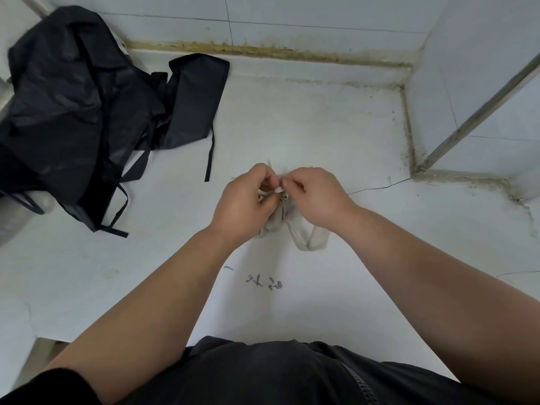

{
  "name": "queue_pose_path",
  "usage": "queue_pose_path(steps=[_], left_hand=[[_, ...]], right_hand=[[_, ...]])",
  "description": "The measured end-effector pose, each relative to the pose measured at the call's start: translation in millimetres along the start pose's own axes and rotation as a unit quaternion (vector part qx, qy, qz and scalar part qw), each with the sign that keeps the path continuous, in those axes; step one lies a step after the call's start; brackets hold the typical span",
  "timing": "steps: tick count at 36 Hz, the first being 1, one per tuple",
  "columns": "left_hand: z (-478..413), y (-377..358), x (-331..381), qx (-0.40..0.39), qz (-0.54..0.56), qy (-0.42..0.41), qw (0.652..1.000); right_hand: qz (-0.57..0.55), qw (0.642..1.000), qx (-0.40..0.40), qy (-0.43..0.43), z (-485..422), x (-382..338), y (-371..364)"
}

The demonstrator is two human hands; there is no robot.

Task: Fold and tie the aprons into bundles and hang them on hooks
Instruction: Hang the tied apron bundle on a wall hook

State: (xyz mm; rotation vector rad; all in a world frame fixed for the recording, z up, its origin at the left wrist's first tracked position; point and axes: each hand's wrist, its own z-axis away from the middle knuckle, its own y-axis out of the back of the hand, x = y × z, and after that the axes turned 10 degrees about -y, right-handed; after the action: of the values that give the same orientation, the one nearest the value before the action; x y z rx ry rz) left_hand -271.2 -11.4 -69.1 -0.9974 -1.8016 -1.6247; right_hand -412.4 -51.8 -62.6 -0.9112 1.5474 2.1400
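Both the left hand (244, 200) and right hand (317, 197) pinched a strap (274, 190) over the beige bundle (277, 220) on the counter (292, 127), tying it. Pulling the knot tight seemed next; black aprons (73, 112) lay far left.

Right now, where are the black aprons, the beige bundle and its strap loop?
black aprons (73, 112): head view, pile's middle.
beige bundle (277, 221): head view, bunched cloth.
strap loop (314, 246): head view, bottom bend.

Tabletop (321, 127): white, scuffed, one hairline crack (377, 188). Walls (292, 13): pale tiles, yellowed seam (263, 51) at base. Metal rail (482, 112), right, slanted.
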Motion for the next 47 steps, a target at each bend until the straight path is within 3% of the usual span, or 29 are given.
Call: queue_pose_path(steps=[6,10,14,17,23,30,37,41,47], left_hand=[[0.3,0.9,-0.9,0.024,0.005,-0.004,1.0],[-0.1,0.6,-1.6,0.049,0.011,0.008,0.999],[-1.1,-0.3,-5.5,0.064,-0.014,-0.051,0.997],[0.1,-0.9,-11.2,0.071,-0.033,-0.072,0.994],[6.3,-7.1,-17.9,0.079,-0.062,-0.123,0.987],[4.2,-1.8,-18.4,0.064,-0.134,-0.119,0.982],[-2.2,17.1,-16.1,-0.031,-0.241,-0.021,0.97],[-1.7,25.3,-15.2,-0.034,-0.294,-0.03,0.955],[4.6,26.2,-15.8,-0.01,-0.392,-0.108,0.914]], right_hand=[[0.143,0.985,-0.047,0.083,-0.2,1.5,5.6],[0.155,0.983,-0.044,0.085,-1.6,0.7,5.1],[-0.019,0.996,-0.082,-0.012,0.8,0.1,4.1],[-0.161,0.975,-0.114,-0.102,2.5,1.9,3.4],[-0.224,0.949,-0.146,-0.165,0.9,3.9,6.8],[-0.12,0.979,-0.142,-0.09,-0.6,8.8,3.5],[0.037,0.999,0.019,0.009,-2.1,26.2,-1.9],[0.074,0.995,0.059,0.023,-13.5,21.9,-6.8],[0.071,0.997,0.038,0.011,-17.6,21.4,-7.7]])
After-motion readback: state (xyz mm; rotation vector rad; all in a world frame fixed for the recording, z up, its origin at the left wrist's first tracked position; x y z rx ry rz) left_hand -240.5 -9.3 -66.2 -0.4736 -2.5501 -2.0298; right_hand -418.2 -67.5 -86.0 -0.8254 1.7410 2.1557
